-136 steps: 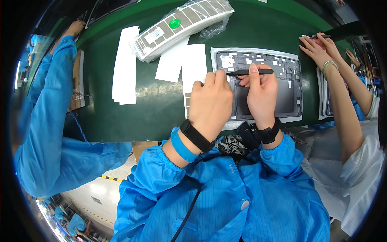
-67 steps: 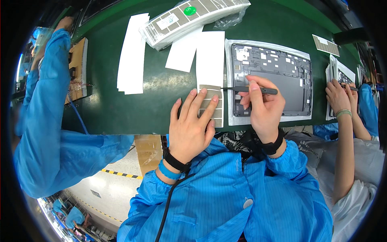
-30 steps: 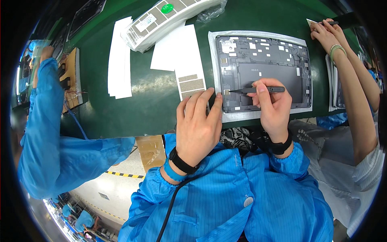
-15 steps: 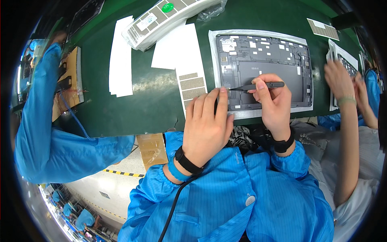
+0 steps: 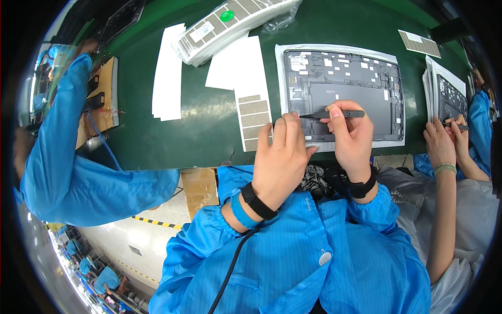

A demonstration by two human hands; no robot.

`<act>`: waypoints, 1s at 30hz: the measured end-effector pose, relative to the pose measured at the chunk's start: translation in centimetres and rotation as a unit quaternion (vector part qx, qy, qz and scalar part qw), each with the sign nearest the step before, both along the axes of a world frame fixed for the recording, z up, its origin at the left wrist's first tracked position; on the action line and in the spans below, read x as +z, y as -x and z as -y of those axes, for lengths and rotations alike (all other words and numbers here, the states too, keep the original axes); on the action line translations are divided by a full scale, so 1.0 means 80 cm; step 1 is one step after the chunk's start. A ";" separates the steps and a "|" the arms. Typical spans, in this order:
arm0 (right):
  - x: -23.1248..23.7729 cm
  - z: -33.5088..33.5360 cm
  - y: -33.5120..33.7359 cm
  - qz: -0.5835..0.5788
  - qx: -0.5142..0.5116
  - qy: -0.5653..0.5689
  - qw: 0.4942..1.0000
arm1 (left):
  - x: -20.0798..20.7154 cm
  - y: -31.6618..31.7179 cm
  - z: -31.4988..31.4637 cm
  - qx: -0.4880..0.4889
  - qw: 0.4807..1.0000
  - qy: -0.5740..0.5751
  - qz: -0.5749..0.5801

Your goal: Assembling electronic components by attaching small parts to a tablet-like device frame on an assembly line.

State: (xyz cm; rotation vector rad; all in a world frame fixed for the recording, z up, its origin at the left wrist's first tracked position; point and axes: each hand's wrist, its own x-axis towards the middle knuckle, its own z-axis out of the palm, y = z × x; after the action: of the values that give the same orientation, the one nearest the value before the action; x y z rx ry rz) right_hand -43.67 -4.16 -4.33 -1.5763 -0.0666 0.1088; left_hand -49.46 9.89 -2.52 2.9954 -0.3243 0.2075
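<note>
A dark grey tablet back housing (image 5: 345, 97) with many small white pads lies on a white foam sheet (image 5: 280, 68) in front of me. Black tweezers (image 5: 354, 113) are pinched in my right hand (image 5: 351, 137), over the lower left part of the housing. Their tip points left and meets the fingertips of my left hand (image 5: 280, 157). That hand lies with stretched fingers on the housing's left edge; whatever is at the fingertips is too small to make out. Beside it, partly under its fingers, is a white sheet with grey-brown rectangular pads (image 5: 254, 120).
A plastic-wrapped stack of pad sheets (image 5: 214, 29) and white paper strips (image 5: 168, 73) lie farther left. At right, a co-worker's hands (image 5: 442, 141) work on another housing (image 5: 451, 99). A blue sleeve (image 5: 57, 157) and a brown board (image 5: 107, 97) are at far left.
My left hand has drawn its fingers in slightly, uncovering more of the pad sheet. The tweezers have barely moved. At right, the co-worker's hands have come down to the near edge of their housing.
</note>
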 end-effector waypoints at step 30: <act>0.007 -0.078 -0.032 0.003 0.007 -0.056 0.998 | -0.024 0.024 -0.072 0.044 0.990 0.131 -0.031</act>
State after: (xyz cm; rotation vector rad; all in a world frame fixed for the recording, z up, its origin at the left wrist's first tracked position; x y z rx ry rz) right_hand -41.13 2.11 -3.77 -1.4651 -0.0877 0.1100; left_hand -51.42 15.64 -4.46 2.7518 -0.1454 0.1519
